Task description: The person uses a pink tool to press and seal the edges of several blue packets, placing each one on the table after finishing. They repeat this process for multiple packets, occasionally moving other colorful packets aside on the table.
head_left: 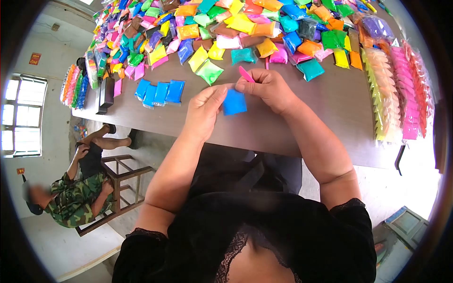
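Between my two hands, over the near part of the table, a small blue packet [234, 103] hangs upright. My left hand [204, 109] is closed, pinching its left edge between thumb and fingers. My right hand [270, 89] is closed on a slim pink piece [246, 74] with a pointed end; its exact kind I cannot make out. The right thumb and fingertips are also at the packet's top right corner. Left of my hands, several similar blue packets [161, 92] lie in an overlapping row. A pale green packet [209, 71] lies just beyond my fingers.
A large heap of colourful packets [240, 23] covers the table's far side. Bagged rows of packets [384, 94] stand at the right, others [75, 87] at the left by a black box [104, 94]. Left of the table [283, 134], a person [80, 188] sits on a wooden bench [123, 177].
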`<control>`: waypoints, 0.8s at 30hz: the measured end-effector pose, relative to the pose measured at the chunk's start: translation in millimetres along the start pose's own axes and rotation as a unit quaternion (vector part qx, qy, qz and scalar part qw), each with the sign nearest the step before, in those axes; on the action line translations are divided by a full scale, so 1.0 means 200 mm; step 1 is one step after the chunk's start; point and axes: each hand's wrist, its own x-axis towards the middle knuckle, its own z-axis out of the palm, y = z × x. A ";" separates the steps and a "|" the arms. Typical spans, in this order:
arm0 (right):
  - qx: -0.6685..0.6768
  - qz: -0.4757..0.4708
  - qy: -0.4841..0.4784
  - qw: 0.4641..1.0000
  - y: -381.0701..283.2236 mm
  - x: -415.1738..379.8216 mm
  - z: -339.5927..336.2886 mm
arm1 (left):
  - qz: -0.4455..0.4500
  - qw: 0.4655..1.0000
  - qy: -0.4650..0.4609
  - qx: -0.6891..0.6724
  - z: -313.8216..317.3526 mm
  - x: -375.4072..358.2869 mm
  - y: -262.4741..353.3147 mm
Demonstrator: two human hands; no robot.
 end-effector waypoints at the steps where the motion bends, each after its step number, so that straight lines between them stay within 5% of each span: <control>1: 0.000 0.000 -0.001 1.000 0.00 0.00 0.00 | 0.000 1.000 0.001 0.000 -0.02 0.01 -0.01; 4: -0.002 0.002 0.005 1.000 -0.01 -0.01 0.00 | -0.046 0.999 0.003 0.012 -0.02 0.02 0.02; 7: -0.002 0.017 0.022 1.000 -0.01 0.00 -0.01 | -0.098 0.983 -0.018 -0.156 0.03 0.01 0.05; 9: 0.077 0.020 0.029 0.996 -0.02 0.00 -0.02 | -0.075 0.993 -0.032 -0.082 0.05 0.00 0.03; 13: 0.062 0.009 0.033 0.998 0.00 0.01 -0.04 | -0.079 0.995 0.006 -0.062 0.02 0.03 0.03; 18: 0.020 0.006 -0.008 1.000 0.00 0.00 -0.03 | -0.111 0.983 -0.038 0.138 -0.03 0.02 0.08; 24: -0.009 0.019 0.013 1.000 0.02 0.02 -0.02 | -0.017 0.999 0.029 0.009 -0.01 0.02 0.01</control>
